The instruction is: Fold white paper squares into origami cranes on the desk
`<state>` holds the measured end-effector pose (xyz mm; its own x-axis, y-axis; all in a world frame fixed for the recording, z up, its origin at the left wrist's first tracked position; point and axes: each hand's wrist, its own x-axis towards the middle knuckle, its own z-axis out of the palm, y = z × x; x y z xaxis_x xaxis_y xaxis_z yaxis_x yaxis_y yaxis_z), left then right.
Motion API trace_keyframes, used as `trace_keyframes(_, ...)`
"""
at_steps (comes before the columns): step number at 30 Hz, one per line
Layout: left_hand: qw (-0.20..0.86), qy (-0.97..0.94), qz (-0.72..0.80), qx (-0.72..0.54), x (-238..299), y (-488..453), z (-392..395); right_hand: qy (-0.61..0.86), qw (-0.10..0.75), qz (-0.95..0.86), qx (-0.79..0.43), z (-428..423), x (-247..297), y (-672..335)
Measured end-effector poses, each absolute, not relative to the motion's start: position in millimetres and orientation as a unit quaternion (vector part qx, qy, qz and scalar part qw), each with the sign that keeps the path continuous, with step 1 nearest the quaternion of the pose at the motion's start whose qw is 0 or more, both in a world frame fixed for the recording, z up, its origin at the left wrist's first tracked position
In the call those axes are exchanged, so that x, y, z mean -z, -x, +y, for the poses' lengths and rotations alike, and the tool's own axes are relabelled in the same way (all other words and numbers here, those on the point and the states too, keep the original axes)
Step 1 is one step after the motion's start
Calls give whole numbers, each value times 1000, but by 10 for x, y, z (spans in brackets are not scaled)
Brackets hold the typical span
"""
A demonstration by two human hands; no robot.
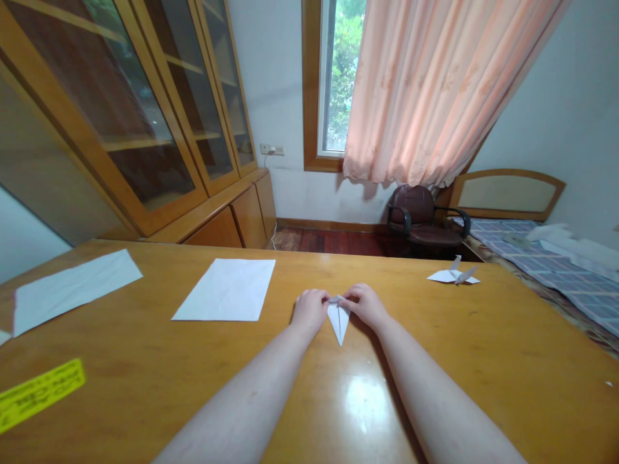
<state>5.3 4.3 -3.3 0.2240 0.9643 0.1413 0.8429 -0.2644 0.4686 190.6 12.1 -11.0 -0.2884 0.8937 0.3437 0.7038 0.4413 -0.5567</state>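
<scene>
A small folded piece of white paper (339,322), kite-shaped with a centre slit, lies on the wooden table with its long point toward me. My left hand (311,308) pinches its upper left corner. Opposite it, my right hand (366,305) is closed on the upper right corner, thumb and fingers at the top edge. The fingertips hide part of that top edge. A finished-looking paper crane (454,276) sits apart at the right, near the far edge.
On the wooden table (193,386) lie a white square sheet (225,290), a longer white sheet (72,290) and a yellow label (41,394). Beyond the far edge are a glass-door cabinet (213,174), a brown chair (416,212) and a bed (546,258).
</scene>
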Motion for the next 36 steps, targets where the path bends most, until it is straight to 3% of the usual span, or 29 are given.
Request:
trace_keyframes(8,134,-763,604,-189,-26,-46,24,513,306,-789,-141,128,102,-1900)
trace_keyframes(17,167,-769,587,-188,-36,-56,15,514,262,-782,-236,90,98,-1926)
trace_keyframes(36,202,-776,547,-241,62,-94,41,548,312,-750,-200,72,28,-1863)
